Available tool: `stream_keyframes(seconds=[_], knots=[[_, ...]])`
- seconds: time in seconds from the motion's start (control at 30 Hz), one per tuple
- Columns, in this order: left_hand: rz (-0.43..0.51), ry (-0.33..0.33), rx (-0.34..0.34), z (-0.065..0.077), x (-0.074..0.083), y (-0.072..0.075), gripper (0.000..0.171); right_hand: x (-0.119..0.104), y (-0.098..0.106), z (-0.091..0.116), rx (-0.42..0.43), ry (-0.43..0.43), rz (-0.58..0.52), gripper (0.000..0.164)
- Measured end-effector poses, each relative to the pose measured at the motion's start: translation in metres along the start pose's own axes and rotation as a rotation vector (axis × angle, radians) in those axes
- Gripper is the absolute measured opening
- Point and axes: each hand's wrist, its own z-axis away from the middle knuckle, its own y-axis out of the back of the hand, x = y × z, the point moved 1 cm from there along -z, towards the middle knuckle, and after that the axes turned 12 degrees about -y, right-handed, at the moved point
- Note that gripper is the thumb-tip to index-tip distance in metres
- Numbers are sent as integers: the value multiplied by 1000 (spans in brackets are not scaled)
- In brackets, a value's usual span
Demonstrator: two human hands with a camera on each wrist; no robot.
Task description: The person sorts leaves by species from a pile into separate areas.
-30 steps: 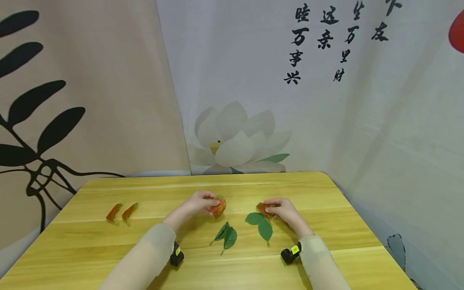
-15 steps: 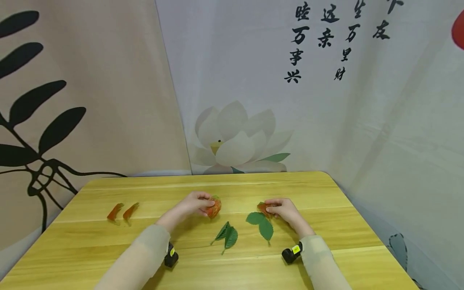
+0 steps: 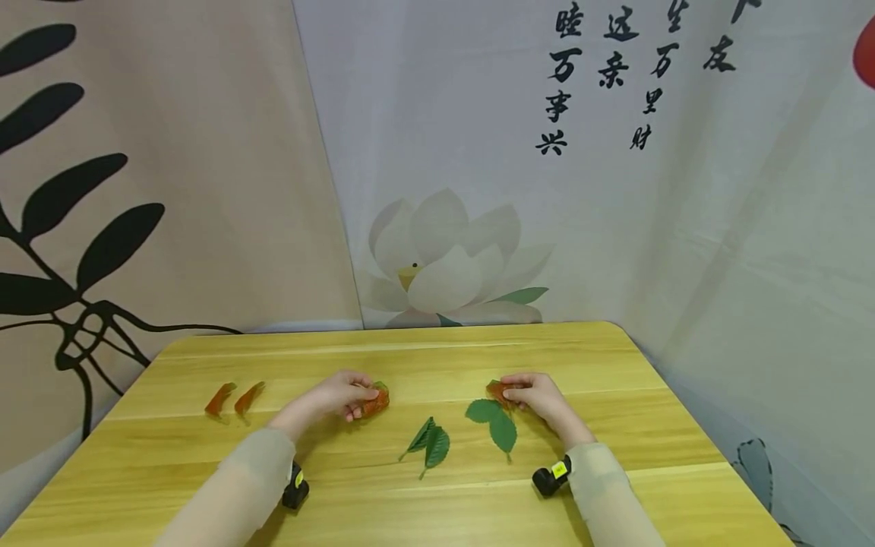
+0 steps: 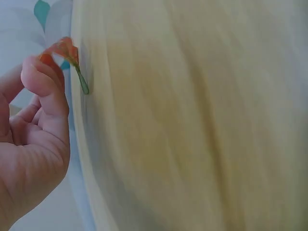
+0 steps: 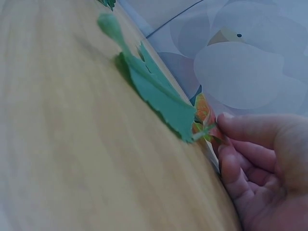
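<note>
My left hand [image 3: 339, 395] pinches a red-orange leaf [image 3: 378, 399] between thumb and fingers, left of the table's middle. Its green stem [image 4: 83, 82] points away from the fingertips in the left wrist view. Over on the right, my right hand [image 3: 536, 395] pinches another red-orange leaf [image 3: 495, 390], partly covered by the fingers. Close in front of that leaf lie two green leaves, one rounded [image 3: 482, 411] and one longer [image 3: 503, 432]. In the right wrist view a toothed green leaf [image 5: 156, 98] reaches to the red-orange one at the fingertips.
Between the hands, a pair of green leaves [image 3: 436, 447] lies on the wooden table [image 3: 437, 516]. Two curled orange leaves [image 3: 219, 399] sit side by side at the far left. Behind the table's back edge hangs a printed cloth [image 3: 451, 114].
My left hand has moved left and slightly nearer with its red-orange leaf, away from the middle. The right hand and its leaf have stayed in place.
</note>
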Motion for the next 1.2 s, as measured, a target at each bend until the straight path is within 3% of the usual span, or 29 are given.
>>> stream_keyframes(seconds=[0.1,0.3,0.5,0.7,0.87,1.07,1.2], knots=[[12,-3,-34,3,-3,7,15,1,0,-1,1,-4,3,30],[92,15,-20,14,-4,26,27,-2,-3,-2,-5,1,7,29],[72,34,-66,35,-4,48,14,-4,-4,-2,-8,4,23,30],[-1,81,-79,51,-2,64,21,-1,-1,1,-2,9,18,31],[-62,104,-54,52,0,71,18,-1,1,3,5,-6,13,32],[-204,85,-9,52,2,75,20,-1,0,3,12,-13,23,32],[-306,66,7,54,3,77,12,-1,-1,2,11,-10,22,33]])
